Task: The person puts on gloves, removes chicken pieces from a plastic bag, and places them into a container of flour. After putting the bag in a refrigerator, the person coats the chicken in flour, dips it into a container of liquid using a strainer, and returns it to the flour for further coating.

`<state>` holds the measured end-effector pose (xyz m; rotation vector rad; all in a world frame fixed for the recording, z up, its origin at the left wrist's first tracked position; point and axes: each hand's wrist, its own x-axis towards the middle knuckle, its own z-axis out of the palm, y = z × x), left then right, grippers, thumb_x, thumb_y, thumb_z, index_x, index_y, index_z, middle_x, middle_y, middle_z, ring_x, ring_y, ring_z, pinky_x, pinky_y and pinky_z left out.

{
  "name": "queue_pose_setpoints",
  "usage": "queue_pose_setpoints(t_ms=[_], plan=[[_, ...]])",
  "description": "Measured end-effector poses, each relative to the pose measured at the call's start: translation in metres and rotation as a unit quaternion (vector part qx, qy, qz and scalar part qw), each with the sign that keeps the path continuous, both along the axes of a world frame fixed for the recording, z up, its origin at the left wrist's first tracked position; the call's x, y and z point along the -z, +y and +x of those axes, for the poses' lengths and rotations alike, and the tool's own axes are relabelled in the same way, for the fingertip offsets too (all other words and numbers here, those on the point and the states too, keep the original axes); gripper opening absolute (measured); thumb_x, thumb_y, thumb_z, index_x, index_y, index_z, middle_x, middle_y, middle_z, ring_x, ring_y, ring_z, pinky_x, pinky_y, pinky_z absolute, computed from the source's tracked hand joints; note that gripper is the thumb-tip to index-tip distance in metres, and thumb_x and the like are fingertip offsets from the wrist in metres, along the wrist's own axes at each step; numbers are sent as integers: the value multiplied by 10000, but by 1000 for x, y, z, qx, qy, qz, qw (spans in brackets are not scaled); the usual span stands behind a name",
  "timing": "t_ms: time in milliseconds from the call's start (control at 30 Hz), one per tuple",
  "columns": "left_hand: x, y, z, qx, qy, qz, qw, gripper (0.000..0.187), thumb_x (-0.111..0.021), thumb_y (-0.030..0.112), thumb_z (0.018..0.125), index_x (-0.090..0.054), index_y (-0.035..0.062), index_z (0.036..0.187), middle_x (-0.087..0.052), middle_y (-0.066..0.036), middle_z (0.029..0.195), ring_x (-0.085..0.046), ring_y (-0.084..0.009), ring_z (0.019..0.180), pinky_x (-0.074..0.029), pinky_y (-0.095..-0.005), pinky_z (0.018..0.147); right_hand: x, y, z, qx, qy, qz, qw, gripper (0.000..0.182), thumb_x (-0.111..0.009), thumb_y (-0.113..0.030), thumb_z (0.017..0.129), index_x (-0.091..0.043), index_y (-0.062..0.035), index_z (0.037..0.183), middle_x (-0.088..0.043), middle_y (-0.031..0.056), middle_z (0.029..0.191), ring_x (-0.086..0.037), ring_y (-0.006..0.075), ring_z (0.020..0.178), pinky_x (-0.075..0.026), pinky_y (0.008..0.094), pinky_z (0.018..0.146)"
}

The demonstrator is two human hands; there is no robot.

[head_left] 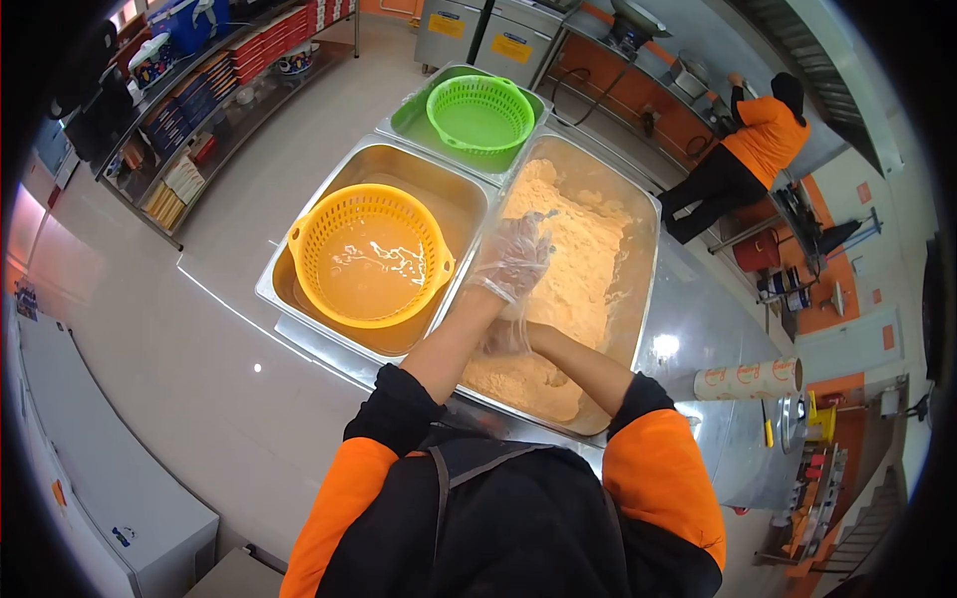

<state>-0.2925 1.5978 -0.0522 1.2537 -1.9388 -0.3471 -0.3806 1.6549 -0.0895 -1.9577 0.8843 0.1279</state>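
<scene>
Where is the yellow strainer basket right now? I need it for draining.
In the head view the yellow strainer basket sits in the liquid-filled steel pan, left of the flour tray and nearer than the green basket.

Flour tray point(638, 214) open above, yellow basket point(371, 254) left, paper roll point(750, 380) right, tray walls around.

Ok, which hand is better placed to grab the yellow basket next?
Left, probably: the left hand hovers open above the flour, beside the yellow basket; the right hand is down in the flour.
</scene>
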Motion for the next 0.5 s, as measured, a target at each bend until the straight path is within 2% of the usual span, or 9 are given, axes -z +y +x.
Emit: queue_pose_setpoints(t_ms=[67,100,167,233,300,367,433,467,500], plan=[[2,1,0,36,23,65,997,323,-484,288,890,-499,53,1112,-625,-152,892,-591,-336,885,-477,-440,758,-9,11,-14,-77,95,2,993,344,-549,-255,869,-558,-49,1144,-573,149,1145,-559,250,994,-450,346,876],[-1,4,1,52,-22,86,995,324,-474,293,893,-516,36,1085,-626,-160,851,-604,-320,841,-481,-429,728,-9,17,-28,-108,146,0,983,329,-542,-252,870,-569,-53,1131,-585,154,1120,-571,255,969,-464,349,850],[-10,14,4,84,-114,124,982,346,-454,304,899,-552,0,1033,-628,-175,768,-629,-289,754,-491,-407,669,-39,38,-48,-28,119,-100,987,285,-526,-260,864,-609,-62,1051,-618,178,989,-597,285,853,-488,364,766],[24,23,0,109,-203,157,960,295,-484,263,869,-618,26,983,-646,-178,826,-642,-292,785,-503,-404,674,-85,63,-61,128,68,-189,971,268,-496,-231,848,-623,-61,1010,-631,186,888,-599,309,797,-487,376,752],[18,45,4,93,-270,281,916,248,-524,223,830,-675,45,914,-662,-165,902,-649,-293,824,-513,-400,681,-37,79,-108,160,279,-209,923,240,-489,-191,812,-647,-60,936,-633,185,859,-596,313,749,-484,392,710],[125,47,16,282,-400,218,844,214,-528,178,763,-695,63,832,-659,-191,892,-643,-319,832,-500,-392,725,11,105,-144,152,250,-106,950,216,-491,-177,792,-658,-60,865,-631,178,814,-595,311,717,-476,418,670],[28,64,28,335,-474,355,733,265,-547,178,778,-681,45,964,-655,-155,1005,-620,-286,961,-488,-407,792,21,119,-145,145,278,-18,949,188,-499,-150,784,-665,-66,810,-632,146,773,-599,280,691,-467,403,614],[50,63,29,354,-470,394,706,254,-545,177,779,-674,53,960,-649,-141,982,-611,-272,930,-479,-397,765,13,118,-123,143,320,20,936,172,-505,-130,785,-667,-72,790,-634,118,755,-605,250,681,-461,375,578],[97,61,28,370,-441,439,690,244,-543,177,780,-668,61,955,-642,-127,959,-602,-257,898,-470,-388,738,6,117,-105,140,361,58,920,161,-512,-110,786,-669,-78,770,-637,90,736,-610,221,671,-456,347,543]])
